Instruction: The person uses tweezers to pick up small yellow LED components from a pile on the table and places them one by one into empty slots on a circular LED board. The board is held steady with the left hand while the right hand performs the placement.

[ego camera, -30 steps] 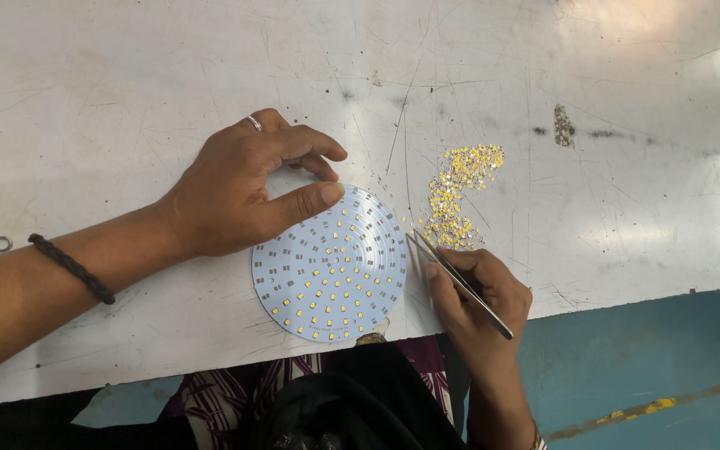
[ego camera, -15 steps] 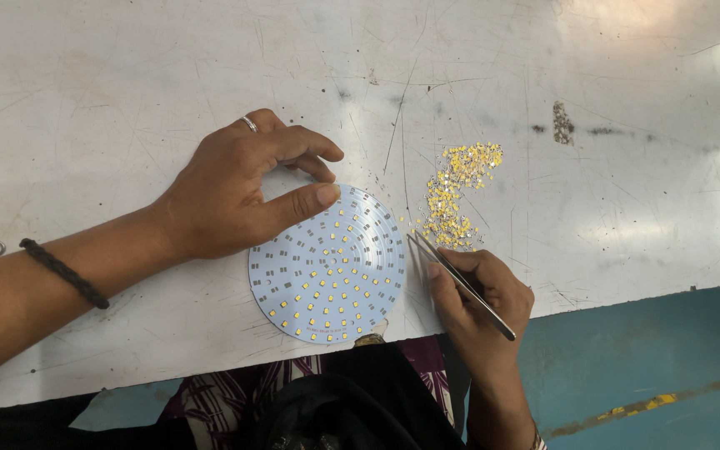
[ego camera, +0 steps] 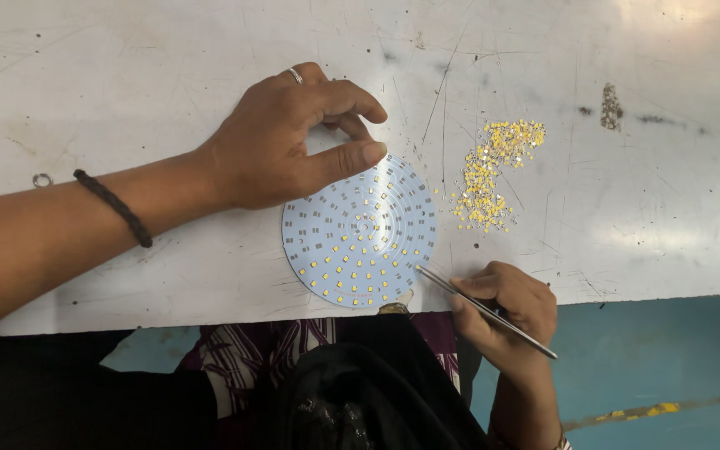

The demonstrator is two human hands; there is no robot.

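Mid-placement, by the look of it: populating a round white board with small yellow chips. Left hand spread flat, thumb pressed on the board's upper edge, other fingers curled on the tabletop just beyond it; holding nothing, only pinning the disc. Right hand closed around thin metal tweezers, tips touching the board's right rim, just left of those fingers. Cannot tell whether a chip sits between the tips. Lower half of the board filled with yellow chips, upper half mostly bare grey pads, so perhaps halfway. Loose chip pile above the right fingers, near but apart from the board. Next move probably calls for a steady disc and exact seating on one small pad, then a reach up to the pile.

No packages, labels or signs in view. Small metal ring far left of the left fingers; dark speck cluster beyond the pile.
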